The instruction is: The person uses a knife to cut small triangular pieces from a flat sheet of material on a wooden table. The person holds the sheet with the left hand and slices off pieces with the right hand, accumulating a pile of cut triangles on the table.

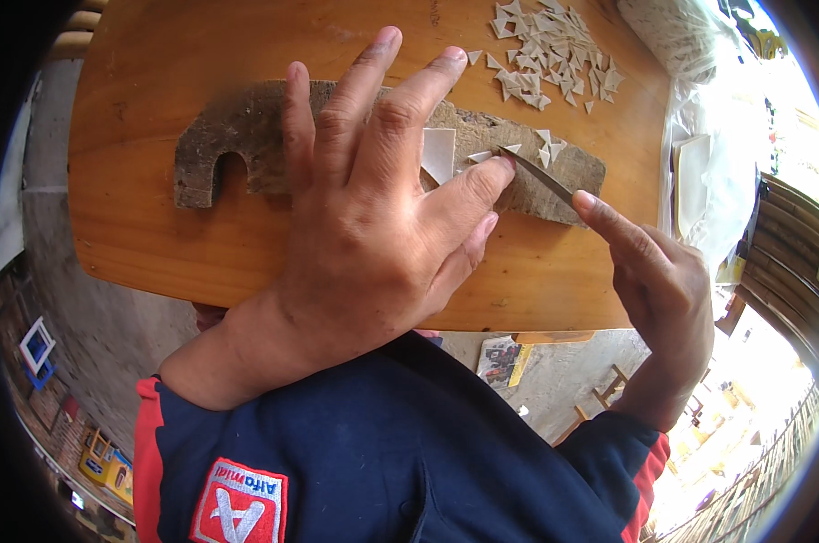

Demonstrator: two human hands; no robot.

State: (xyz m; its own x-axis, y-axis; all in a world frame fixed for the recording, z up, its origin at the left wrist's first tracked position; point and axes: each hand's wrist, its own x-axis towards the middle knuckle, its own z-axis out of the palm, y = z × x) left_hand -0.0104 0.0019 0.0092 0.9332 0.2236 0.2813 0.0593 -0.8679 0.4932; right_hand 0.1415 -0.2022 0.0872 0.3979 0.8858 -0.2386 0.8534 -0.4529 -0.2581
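Observation:
A worn wooden board (554, 163) with a hooked left end lies across the table. My left hand (364, 199) spreads its fingers over the board's middle, and its thumb tip is beside the knife's point. Next to that hand, a pale flat piece (439, 154) shows on the board, partly covered by the fingers. My right hand (663, 281) grips a slim knife (545, 178), index finger laid along it; the handle is hidden in the palm. The blade slants up and left over the board. Small pale cut slivers (547, 145) lie on the board near the blade.
Many small pale triangular pieces (554, 54) lie scattered on the wooden table (174, 244) beyond the board. A clear plastic bag (676, 41) rests at the far right corner, with a whitish tray (693, 185) beside the table's right edge.

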